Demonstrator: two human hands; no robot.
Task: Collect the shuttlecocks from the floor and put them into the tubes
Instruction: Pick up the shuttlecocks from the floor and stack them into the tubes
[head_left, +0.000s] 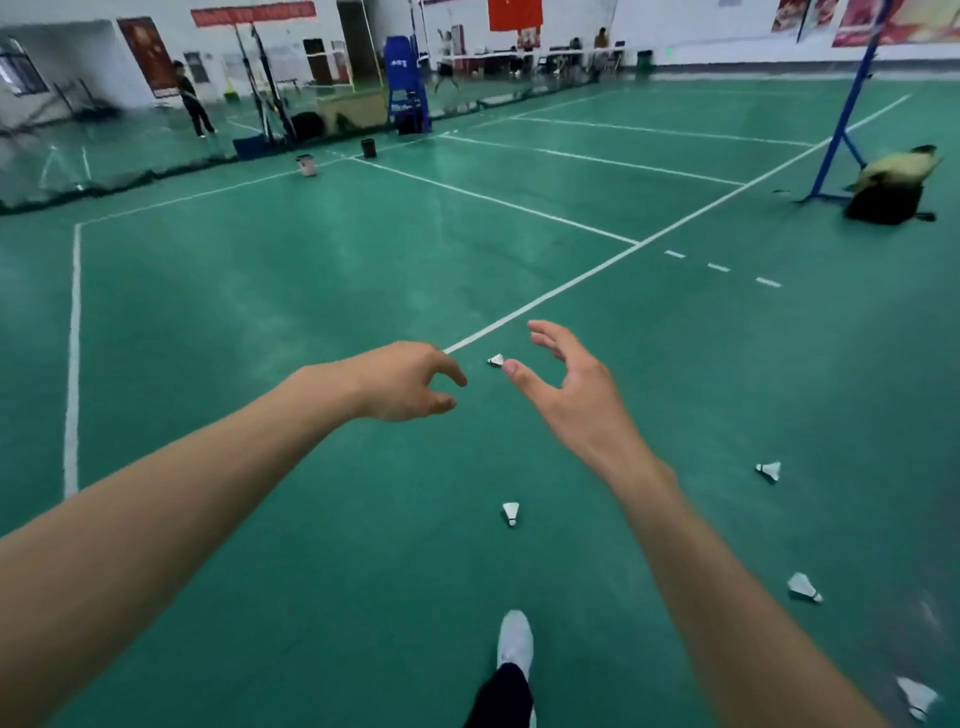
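- Head view: both bare arms reach forward over a green court floor (311, 291) marked with white lines (587, 275).
- The left hand (402, 382) hangs palm down with its fingers loosely curled and holds nothing.
- The right hand (571, 384) is spread, fingers and thumb apart and slightly bent, and it too holds nothing.
- A white shuttlecock (496, 360) lies on the floor in the gap between the two hands, just beside the right thumb tip in the picture; whether the thumb touches it cannot be told.
- A second shuttlecock (511, 513) lies on the floor below the right hand, between the two forearms, cork end toward the camera.
- A third shuttlecock (769, 470) lies to the right of the right forearm, well apart from the hand.
- A fourth shuttlecock (803, 587) lies nearer the camera on that same side, tilted on the floor.
- A fifth shuttlecock (917, 698) lies at the lower right corner, blurred.
- A white shoe (515, 642) with a dark trouser leg above it stands on the floor below the hands.
- Far beyond the left hand, two small containers stand on the floor near a line: a pale one (306, 165) and a dark one (368, 148); they are too small to tell what they are.
- Far beyond the right hand, a dark bag (891, 195) with a yellowish top sits by a blue post (852, 104).
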